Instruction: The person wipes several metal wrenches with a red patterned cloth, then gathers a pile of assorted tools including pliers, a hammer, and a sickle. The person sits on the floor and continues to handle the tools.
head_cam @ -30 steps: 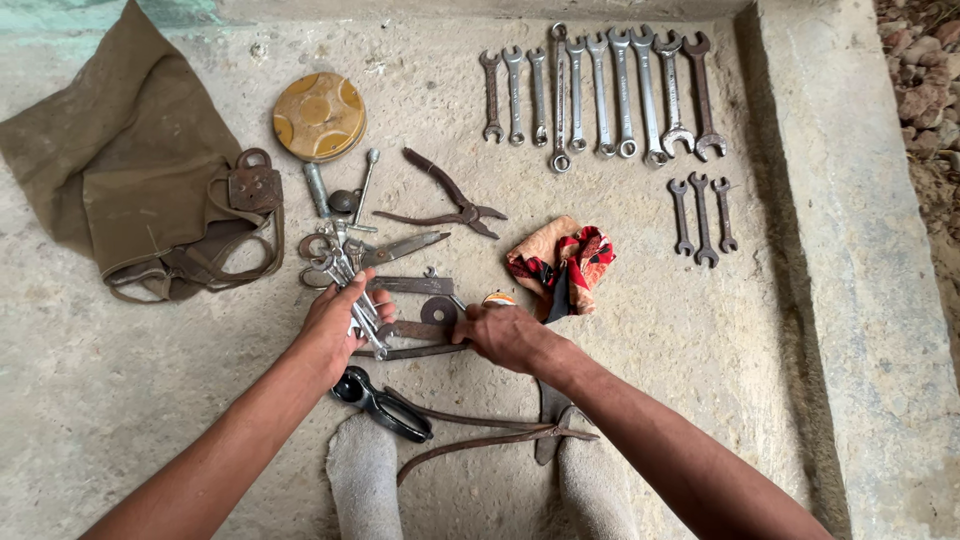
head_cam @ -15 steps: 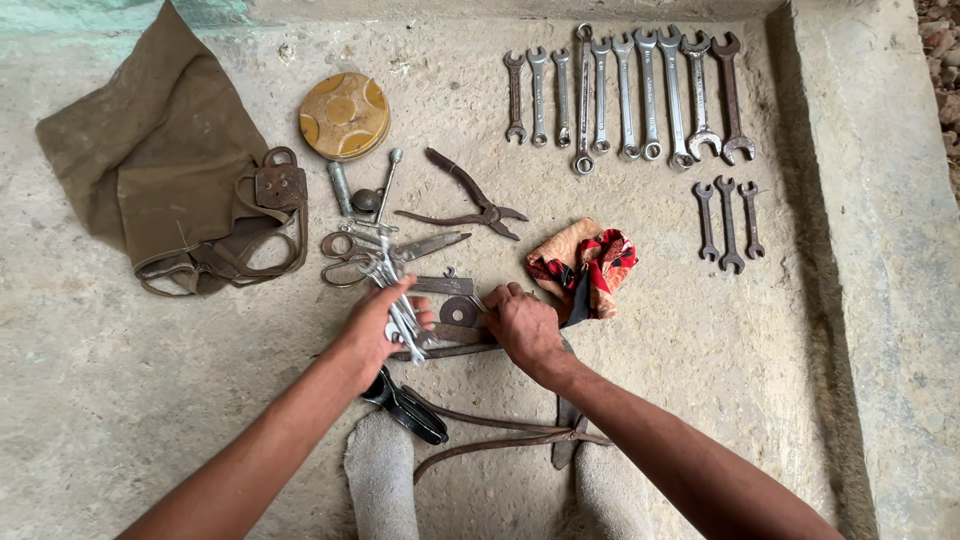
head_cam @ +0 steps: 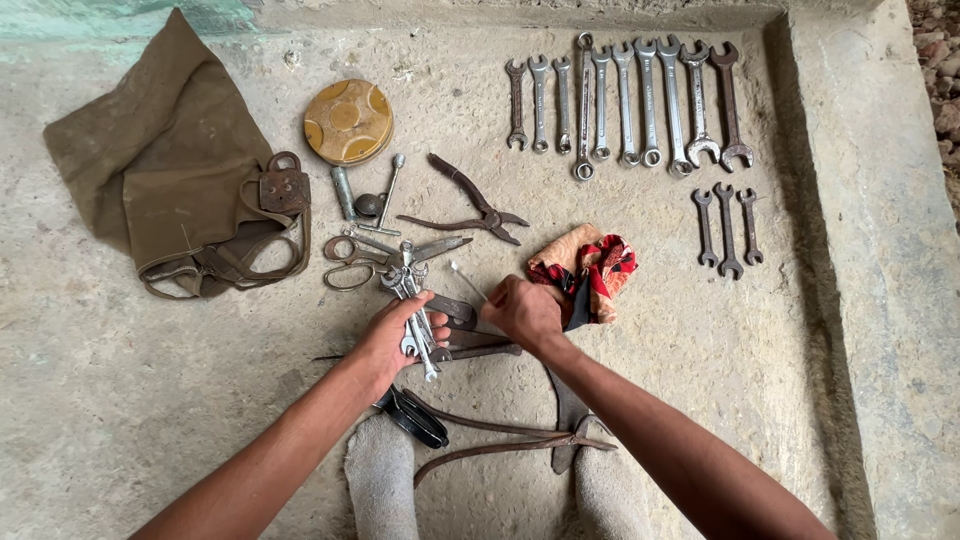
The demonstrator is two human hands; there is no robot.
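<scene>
Several small spanners (head_cam: 415, 320) sit bunched in the left hand (head_cam: 392, 335), fingers clamped around them; right hand (head_cam: 522, 312) is fisted beside them.

Small spanner bundle (head_cam: 415, 310) now higher in left hand (head_cam: 392, 335) (right hand (head_cam: 522, 312) fisted alongside)
</scene>
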